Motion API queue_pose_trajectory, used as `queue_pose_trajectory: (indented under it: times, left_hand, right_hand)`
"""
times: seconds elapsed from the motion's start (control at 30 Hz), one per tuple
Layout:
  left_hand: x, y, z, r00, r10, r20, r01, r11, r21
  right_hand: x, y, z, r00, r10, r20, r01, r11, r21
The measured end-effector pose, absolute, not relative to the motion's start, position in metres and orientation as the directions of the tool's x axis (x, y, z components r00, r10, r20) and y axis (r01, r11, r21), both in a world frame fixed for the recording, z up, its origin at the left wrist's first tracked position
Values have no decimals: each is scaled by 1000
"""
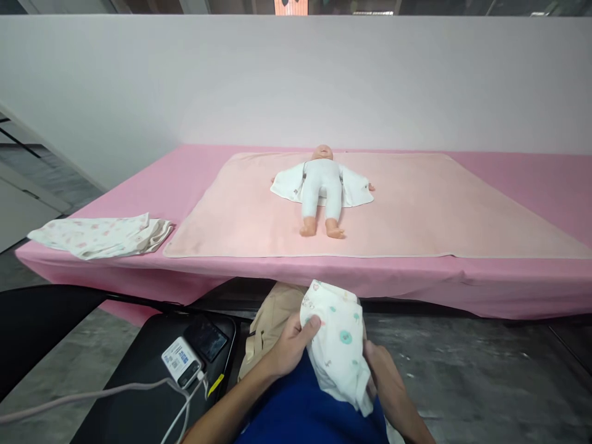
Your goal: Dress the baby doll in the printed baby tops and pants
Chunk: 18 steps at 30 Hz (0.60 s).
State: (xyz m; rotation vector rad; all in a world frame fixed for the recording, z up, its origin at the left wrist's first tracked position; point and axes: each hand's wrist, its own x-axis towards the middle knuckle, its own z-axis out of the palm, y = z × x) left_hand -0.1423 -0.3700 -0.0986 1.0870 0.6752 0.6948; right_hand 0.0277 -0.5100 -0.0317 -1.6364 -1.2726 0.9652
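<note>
Both light and limp, probably: printed white cloth (338,348), best held where pinched by left hand (294,344); cannot tell grip of right hand (379,359).

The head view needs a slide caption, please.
Both hands hold a printed white cloth before a doll lying on a pink mat.

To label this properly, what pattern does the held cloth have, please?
The cloth is white with mostly green motifs; head view shows it.

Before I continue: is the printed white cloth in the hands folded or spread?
Folded up, not spread: the printed white cloth is a compact bundle between the left hand and right hand.
</note>
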Motion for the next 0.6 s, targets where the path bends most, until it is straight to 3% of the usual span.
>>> queue_pose_trajectory:
  times: [0.07, 0.17, 0.27, 0.37, 0.5, 0.6]
  left_hand:
    - [-144, -371, -91, 654, 754, -62, -166, 222, 961]
    - [-141, -369, -75, 727, 683, 77, -134, 31, 991]
    - [-134, -365, -63, 759, 630, 165, -84, -157, 984]
    - [-128, -361, -57, 684, 697, 215, -14, -282, 959]
    - [-122, -354, -48, 583, 735, 345, -71, -377, 924]
    - [-119, -348, -43, 590, 696, 409, -129, -419, 899]
  right_hand:
    - [39, -489, -61, 210, 977, -24, 235, -74, -969]
    - [54, -466, -98, 305, 933, 191, 261, 111, -959]
    - [61, -459, -99, 245, 863, 441, 345, 347, -872]
    - [61, -457, -78, 233, 742, 628, 395, 518, -759]
    - [62, -451, -60, 222, 609, 761, 518, 587, -622]
    - [66, -446, -57, 183, 600, 779, 569, 582, -581]
